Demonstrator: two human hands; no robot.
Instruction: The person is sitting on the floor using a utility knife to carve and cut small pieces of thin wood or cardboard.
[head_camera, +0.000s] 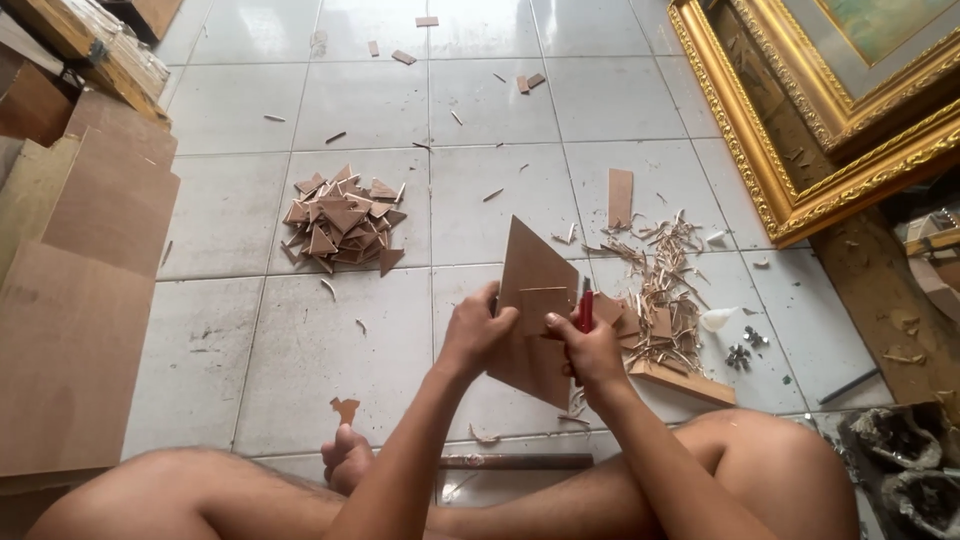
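Left hand (478, 330): grips the near left edge of a large brown triangular hardboard sheet (530, 270), holding it tilted up off the floor, and pins a small brown square template piece (541, 305) flat against it.
Right hand (590, 350): closed round a red-handled utility knife (585, 308), its tip at the right edge of the small piece.
Sheet position: centre of the scene, just in front of the crossed legs, above the white tiled floor (230, 330).
Done so far: a heap of small brown cut triangles (340, 220) lies far left of the hands; thin pale wood shavings and offcuts (665, 290) lie scattered just right of them.
Left to do, as I judge: most of the held sheet looks uncut, and big brown hardboard sheets (80, 300) stacked at the left remain whole.
Surroundings: ornate gilded picture frames (800, 130) lean at the far right.
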